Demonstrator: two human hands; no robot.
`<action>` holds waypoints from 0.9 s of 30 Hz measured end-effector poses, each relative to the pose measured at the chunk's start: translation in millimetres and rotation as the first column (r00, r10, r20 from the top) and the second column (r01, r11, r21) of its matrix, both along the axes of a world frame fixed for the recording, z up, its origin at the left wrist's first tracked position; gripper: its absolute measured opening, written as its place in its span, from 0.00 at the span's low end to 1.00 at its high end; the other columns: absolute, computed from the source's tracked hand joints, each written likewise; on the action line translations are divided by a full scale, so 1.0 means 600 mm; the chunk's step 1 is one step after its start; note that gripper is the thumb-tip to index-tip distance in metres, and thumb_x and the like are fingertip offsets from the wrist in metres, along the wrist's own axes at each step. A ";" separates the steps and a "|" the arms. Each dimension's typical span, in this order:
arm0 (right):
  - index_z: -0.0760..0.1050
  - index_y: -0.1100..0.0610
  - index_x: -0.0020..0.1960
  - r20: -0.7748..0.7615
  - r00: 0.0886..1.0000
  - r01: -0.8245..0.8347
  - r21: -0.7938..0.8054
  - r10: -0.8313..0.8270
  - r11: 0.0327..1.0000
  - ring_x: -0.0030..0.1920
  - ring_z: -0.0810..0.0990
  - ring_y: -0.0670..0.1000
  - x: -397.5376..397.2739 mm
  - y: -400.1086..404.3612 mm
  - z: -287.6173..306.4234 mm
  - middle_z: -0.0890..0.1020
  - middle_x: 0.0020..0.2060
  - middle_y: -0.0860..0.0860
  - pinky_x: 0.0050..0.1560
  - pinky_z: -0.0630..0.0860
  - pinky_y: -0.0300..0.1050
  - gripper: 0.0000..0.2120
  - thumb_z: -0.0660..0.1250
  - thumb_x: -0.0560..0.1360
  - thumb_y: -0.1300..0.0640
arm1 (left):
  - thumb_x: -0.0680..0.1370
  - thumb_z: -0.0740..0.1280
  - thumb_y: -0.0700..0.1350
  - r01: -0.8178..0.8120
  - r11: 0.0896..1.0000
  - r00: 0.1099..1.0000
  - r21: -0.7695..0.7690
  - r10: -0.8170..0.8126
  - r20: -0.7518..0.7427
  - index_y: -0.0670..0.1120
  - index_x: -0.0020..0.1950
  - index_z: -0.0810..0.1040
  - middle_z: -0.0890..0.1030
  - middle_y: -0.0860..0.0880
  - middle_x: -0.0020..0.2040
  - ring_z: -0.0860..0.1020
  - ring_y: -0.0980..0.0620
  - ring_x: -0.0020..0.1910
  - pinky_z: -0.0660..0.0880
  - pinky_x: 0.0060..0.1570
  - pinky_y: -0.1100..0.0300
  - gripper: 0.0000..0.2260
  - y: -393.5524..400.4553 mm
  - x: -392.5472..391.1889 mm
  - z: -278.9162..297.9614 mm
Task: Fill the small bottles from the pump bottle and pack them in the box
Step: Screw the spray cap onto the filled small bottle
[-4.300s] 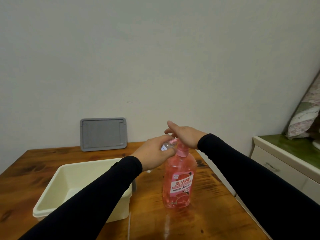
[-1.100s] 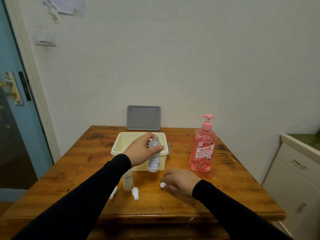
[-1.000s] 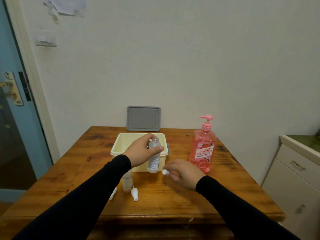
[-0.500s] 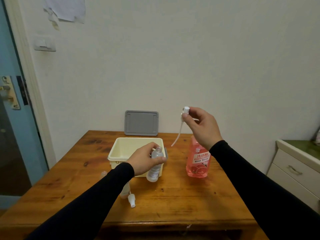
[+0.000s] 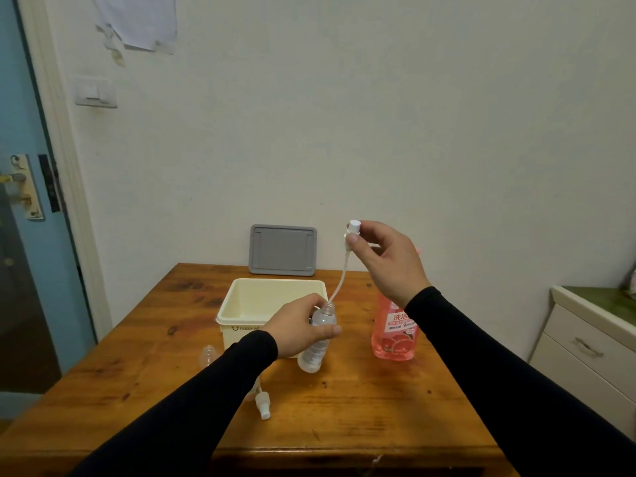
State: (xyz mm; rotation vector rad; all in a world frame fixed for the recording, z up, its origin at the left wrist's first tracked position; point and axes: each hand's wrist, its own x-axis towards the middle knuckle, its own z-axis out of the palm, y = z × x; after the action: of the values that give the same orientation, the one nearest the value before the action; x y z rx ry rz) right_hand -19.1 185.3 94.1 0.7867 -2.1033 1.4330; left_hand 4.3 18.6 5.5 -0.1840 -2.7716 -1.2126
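Left hand [image 5: 298, 328] grips small clear plastic bottle [image 5: 317, 340], tilted, above wooden table [image 5: 361, 401]. Right hand [image 5: 389, 261] pinches white spray cap [image 5: 353, 228], thin tube tip at bottle mouth. Cream plastic box [image 5: 241, 318] behind; pink pump bottle [image 5: 395, 335] right. Grey lid [image 5: 282, 249] leans on far wall.

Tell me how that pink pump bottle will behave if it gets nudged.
The pink pump bottle stands tall on a narrow base, so a high nudge would probably tip it. It looks largely full, so likely heavy for its size. The table looks glossy, so a low push may slide it.
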 end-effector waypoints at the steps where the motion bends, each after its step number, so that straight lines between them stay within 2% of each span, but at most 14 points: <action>1: 0.77 0.55 0.62 -0.003 1.000 0.003 -0.002 -0.003 1.000 0.54 0.79 0.43 0.000 -0.001 0.002 0.82 0.53 0.46 0.53 0.77 0.41 0.15 0.66 0.78 0.51 | 0.72 0.70 0.58 -0.002 1.000 1.000 -0.001 0.002 -0.002 0.57 0.58 0.67 0.76 0.53 0.58 0.74 0.56 0.49 0.68 0.35 0.71 0.19 -0.001 0.000 -0.001; 8: 0.77 0.54 0.62 0.018 1.000 -0.012 0.069 0.011 0.998 0.54 0.78 0.43 0.001 -0.002 -0.010 0.81 0.53 0.46 0.53 0.77 0.40 0.15 0.65 0.78 0.50 | 0.72 0.70 0.59 0.016 1.000 0.999 0.017 -0.015 -0.034 0.57 0.57 0.68 0.75 0.57 0.52 0.75 0.57 0.47 0.69 0.37 0.70 0.19 -0.003 -0.002 -0.003; 11: 0.76 0.50 0.62 0.065 0.998 -0.031 0.117 0.024 0.993 0.54 0.77 0.38 -0.001 -0.006 -0.030 0.80 0.53 0.42 0.49 0.73 0.30 0.15 0.65 0.77 0.48 | 0.71 0.71 0.59 0.032 0.999 0.997 0.039 -0.029 -0.068 0.57 0.57 0.68 0.75 0.58 0.50 0.75 0.59 0.45 0.70 0.38 0.70 0.19 -0.002 -0.003 0.000; 13: 0.76 0.49 0.61 0.087 0.996 -0.048 0.155 0.035 0.987 0.53 0.77 0.37 -0.003 -0.009 -0.042 0.80 0.52 0.41 0.48 0.72 0.28 0.14 0.65 0.77 0.48 | 0.71 0.71 0.60 0.041 0.997 0.996 0.064 -0.035 -0.086 0.57 0.57 0.68 0.76 0.59 0.49 0.75 0.60 0.45 0.70 0.39 0.69 0.20 -0.001 -0.002 0.004; 19: 0.77 0.51 0.59 0.187 0.978 -0.126 0.162 0.095 0.979 0.51 0.79 0.39 -0.010 -0.010 -0.074 0.82 0.50 0.43 0.51 0.75 0.33 0.12 0.66 0.77 0.50 | 0.71 0.70 0.60 0.055 0.994 0.992 0.097 -0.044 -0.115 0.57 0.57 0.67 0.75 0.60 0.48 0.75 0.62 0.44 0.69 0.36 0.71 0.20 -0.004 0.000 0.019; 27: 0.77 0.55 0.61 0.226 0.966 -0.165 0.169 0.125 0.972 0.53 0.80 0.44 -0.011 -0.008 -0.078 0.82 0.51 0.47 0.56 0.77 0.43 0.14 0.66 0.77 0.51 | 0.71 0.71 0.58 0.076 0.991 0.990 0.110 -0.062 -0.123 0.55 0.58 0.70 0.78 0.55 0.51 0.77 0.57 0.47 0.73 0.41 0.67 0.19 -0.003 -0.005 0.022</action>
State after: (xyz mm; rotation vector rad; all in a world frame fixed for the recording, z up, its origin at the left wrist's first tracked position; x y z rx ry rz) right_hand -25.8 180.2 47.3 0.9111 -2.4155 1.4678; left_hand 1.3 16.6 18.7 -0.3331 -2.6057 -1.3259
